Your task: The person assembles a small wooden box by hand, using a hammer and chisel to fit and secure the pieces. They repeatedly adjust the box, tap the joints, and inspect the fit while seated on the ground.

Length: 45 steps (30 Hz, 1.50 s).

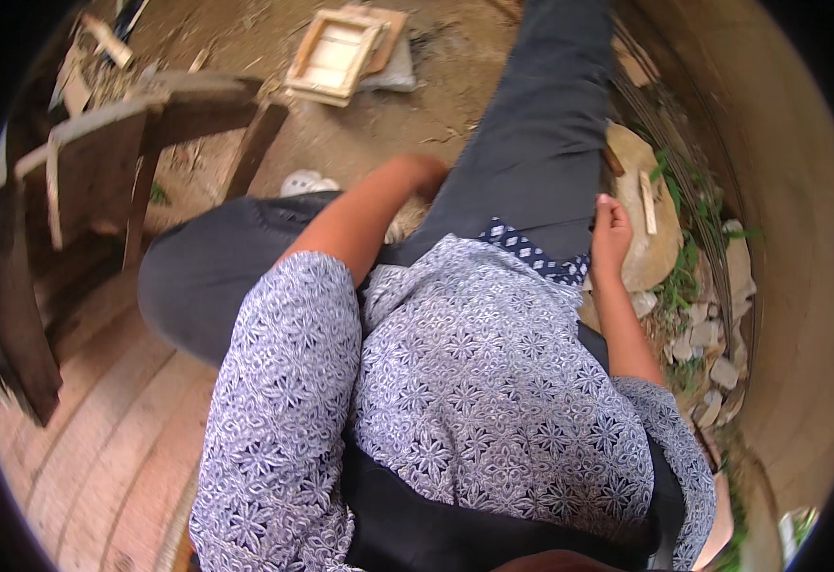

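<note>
My left hand reaches down between my legs, beside the inner side of my outstretched leg in dark trousers. It is smeared by motion, and its fingers and anything in them are hidden. Next to my right thigh, my right hand has its fingers curled in. What they hold, if anything, I cannot make out. Close by that hand is a yellowish flat stone, with a thin wooden strip lying on it. A small brown piece lies at the stone's edge, just beyond my fingertips.
Ahead on the dirt ground lies a pale wooden frame, overlapping a brown board. A curved dark wooden structure stands at left, above planks. Rubble, plants and thin rods line the wall at right.
</note>
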Tool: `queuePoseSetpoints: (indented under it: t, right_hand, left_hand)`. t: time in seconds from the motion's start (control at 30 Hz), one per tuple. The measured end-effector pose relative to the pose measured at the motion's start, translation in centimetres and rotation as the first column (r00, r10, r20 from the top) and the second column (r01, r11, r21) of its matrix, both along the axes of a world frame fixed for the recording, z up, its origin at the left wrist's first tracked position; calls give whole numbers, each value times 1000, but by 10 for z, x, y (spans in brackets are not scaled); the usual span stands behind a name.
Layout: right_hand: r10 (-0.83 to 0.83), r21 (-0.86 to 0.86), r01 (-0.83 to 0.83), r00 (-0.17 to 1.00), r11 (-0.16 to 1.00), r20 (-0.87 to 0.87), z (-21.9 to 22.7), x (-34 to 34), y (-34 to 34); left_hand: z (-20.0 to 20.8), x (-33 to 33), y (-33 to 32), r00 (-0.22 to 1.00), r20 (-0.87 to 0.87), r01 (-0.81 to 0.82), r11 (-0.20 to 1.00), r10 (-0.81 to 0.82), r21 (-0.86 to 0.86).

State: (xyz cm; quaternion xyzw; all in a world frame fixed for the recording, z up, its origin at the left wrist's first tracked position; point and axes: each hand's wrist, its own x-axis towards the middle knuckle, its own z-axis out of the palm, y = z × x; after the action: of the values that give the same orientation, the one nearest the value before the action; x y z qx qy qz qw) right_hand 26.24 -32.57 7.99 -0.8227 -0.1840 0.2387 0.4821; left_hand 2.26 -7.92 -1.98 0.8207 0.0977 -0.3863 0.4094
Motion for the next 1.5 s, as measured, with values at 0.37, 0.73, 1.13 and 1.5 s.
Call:
queuePoseSetpoints:
  t: [0.37, 0.73, 1.13, 1.5]
  right_hand:
    - [-141, -212, 59, 909, 975, -393, -42, -33, -150]
    - [-141, -565, 193, 981, 802, 135, -102, -82, -250]
    - [-39, -147, 11, 981, 989, -190, -103, -72, -129]
    - [569, 66, -572, 785, 817, -246, -164, 8, 72]
  left_hand:
    - [55, 41, 73, 956, 290, -149, 919, 40, 365]
    - [30, -64, 243, 760, 200, -646, 752, 618, 131]
    - [-1, -163, 153, 819, 184, -571, 802, 543, 176]
    - [39, -94, 115, 814, 448, -544, 756, 370, 364]
